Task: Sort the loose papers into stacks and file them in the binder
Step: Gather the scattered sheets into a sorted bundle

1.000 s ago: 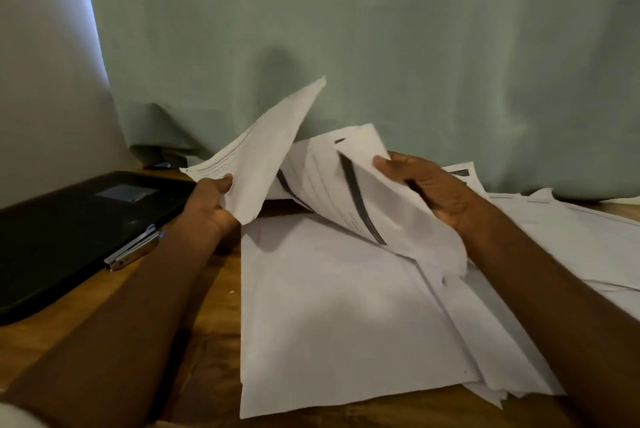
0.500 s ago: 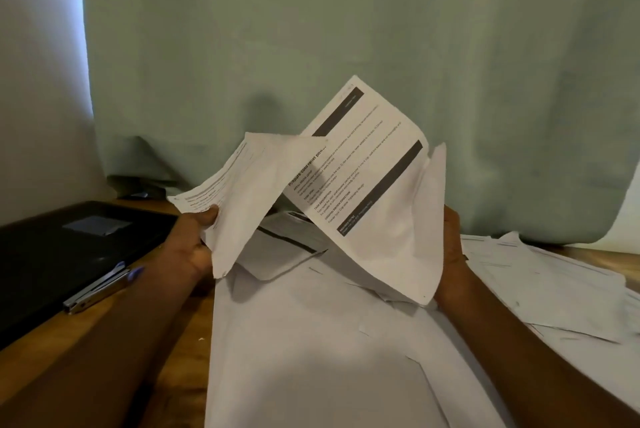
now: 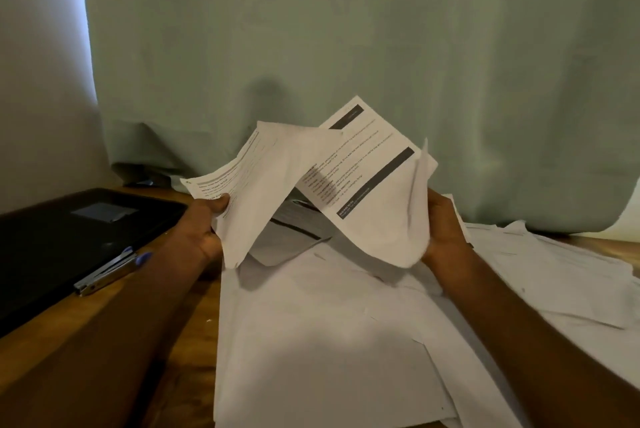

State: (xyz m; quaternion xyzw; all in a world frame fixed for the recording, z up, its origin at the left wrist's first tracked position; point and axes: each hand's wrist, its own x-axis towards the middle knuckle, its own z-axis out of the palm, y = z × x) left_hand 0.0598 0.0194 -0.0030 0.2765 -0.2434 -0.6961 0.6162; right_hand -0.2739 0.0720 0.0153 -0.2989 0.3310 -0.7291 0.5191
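My left hand point(image 3: 204, 223) pinches the lower edge of a printed sheet point(image 3: 263, 185) that droops over in the air. My right hand point(image 3: 445, 230) grips a second printed sheet with dark bars point(image 3: 370, 185), raised above the table with its text facing me; the fingers are hidden behind the paper. Below both lies a pile of blank-side-up white papers point(image 3: 322, 341). A black binder point(image 3: 62, 240) lies shut at the left on the wooden table point(image 3: 31, 351).
A metal stapler point(image 3: 104, 277) and a blue pen point(image 3: 140, 259) lie along the binder's near edge. More loose sheets point(image 3: 561, 278) spread over the table's right side. A pale green curtain point(image 3: 346, 46) hangs right behind the table.
My right hand lifted its sheet off the pile and turned the printed side toward me. The left hand kept its sheet, which folded over. The view tilted slightly.
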